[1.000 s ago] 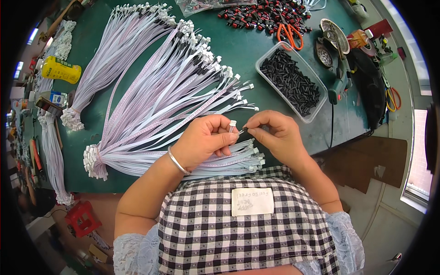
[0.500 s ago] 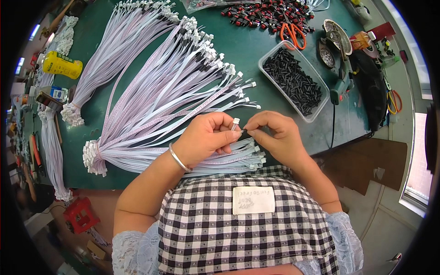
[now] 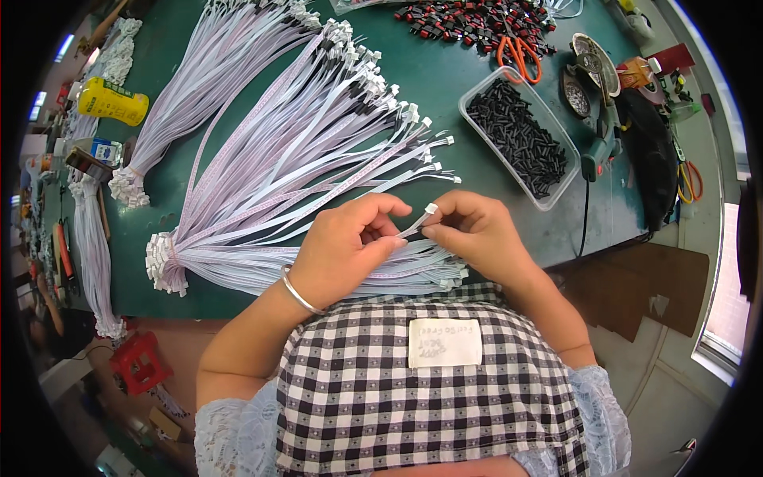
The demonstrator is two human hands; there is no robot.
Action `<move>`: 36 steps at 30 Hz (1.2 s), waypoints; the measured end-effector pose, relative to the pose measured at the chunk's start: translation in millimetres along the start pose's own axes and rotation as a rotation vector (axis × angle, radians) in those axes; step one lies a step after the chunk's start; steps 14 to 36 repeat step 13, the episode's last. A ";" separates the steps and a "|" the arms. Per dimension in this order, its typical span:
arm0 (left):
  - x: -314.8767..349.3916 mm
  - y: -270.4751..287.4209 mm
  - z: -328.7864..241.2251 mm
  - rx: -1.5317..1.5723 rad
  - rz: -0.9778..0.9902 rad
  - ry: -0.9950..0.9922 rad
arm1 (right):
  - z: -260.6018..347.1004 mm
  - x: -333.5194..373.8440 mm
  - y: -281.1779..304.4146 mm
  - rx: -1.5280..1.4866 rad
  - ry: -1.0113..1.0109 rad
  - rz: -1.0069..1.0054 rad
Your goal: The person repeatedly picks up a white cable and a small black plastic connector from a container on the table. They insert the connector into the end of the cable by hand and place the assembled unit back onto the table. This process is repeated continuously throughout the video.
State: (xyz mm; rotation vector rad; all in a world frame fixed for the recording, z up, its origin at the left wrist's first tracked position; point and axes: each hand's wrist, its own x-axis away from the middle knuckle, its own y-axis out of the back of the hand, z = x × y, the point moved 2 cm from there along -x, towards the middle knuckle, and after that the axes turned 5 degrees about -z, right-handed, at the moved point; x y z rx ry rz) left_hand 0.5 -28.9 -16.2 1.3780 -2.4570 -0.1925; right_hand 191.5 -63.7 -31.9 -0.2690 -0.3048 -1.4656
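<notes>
A flat white ribbon cable (image 3: pixel 412 229) with a small white connector (image 3: pixel 431 208) on its end runs between my hands. My right hand (image 3: pixel 475 237) pinches it with thumb and forefinger just below the connector. Against the cable lies the thumb of my left hand (image 3: pixel 342 248); its forefinger is lifted away, and the other fingers curl in behind. A large bundle of ribbon cables (image 3: pixel 262 159) fans out under and beyond my hands, with some connector ends close to my right wrist. Any small piece inside the right pinch is hidden.
A clear plastic box (image 3: pixel 574 171) of short black tubes stands right of my hands. Beyond it lie orange-handled scissors (image 3: pixel 520 60) and a pile of red-and-black parts (image 3: pixel 469 24). A green-bodied tool (image 3: pixel 600 151) trails a cord at right. Another cable bundle (image 3: pixel 183 103) and yellow bottle (image 3: pixel 113 102) lie left.
The connector end has shifted right, from beside my left fingertips to my right fingertips. My left forefinger has lifted off the cable. The whole view has shifted slightly.
</notes>
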 end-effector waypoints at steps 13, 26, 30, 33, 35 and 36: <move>-48.5 26.6 -5.6 -0.592 -0.305 -0.515 | 50.6 -22.4 54.6 0.946 0.696 -0.375; -48.5 26.6 -5.6 -0.592 -0.305 -0.515 | 50.6 -22.4 54.6 0.946 0.696 -0.375; -48.5 26.6 -5.6 -0.592 -0.305 -0.515 | 50.6 -22.4 54.6 0.946 0.696 -0.375; -48.5 26.6 -5.6 -0.592 -0.305 -0.515 | 50.6 -22.4 54.6 0.946 0.696 -0.375; -48.5 26.6 -5.6 -0.592 -0.305 -0.515 | 50.6 -22.4 54.6 0.946 0.696 -0.375; -48.5 26.6 -5.6 -0.592 -0.305 -0.515 | 50.6 -22.4 54.6 0.946 0.696 -0.375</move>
